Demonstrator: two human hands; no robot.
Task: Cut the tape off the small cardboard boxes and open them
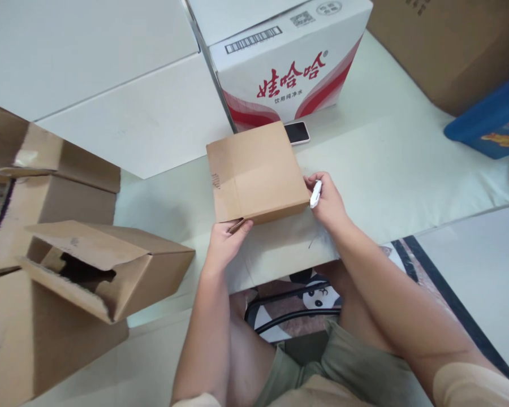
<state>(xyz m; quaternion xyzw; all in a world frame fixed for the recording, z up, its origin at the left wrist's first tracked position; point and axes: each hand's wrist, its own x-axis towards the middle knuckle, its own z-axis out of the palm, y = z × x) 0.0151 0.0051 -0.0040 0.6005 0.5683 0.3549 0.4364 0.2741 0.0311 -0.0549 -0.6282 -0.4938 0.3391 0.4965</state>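
Observation:
A brown cardboard box (258, 169) sits in front of me on the pale green surface, its broad face up. My left hand (225, 244) is closed on its near left corner, the thumb over a slightly parted flap edge. My right hand (326, 198) is at the box's right side, fingers curled around a small white tool (316, 194) that looks like a mini box cutter. Its blade end cannot be made out. Some of the right fingers are hidden behind the box and the tool.
Beyond the box lies a phone (297, 133), against a white and red water carton (288, 79). Large white boxes (144, 113) stand behind on the left. An opened cardboard box (144, 271) and other cartons (68, 333) fill the left. A blue container (487, 130) is at right.

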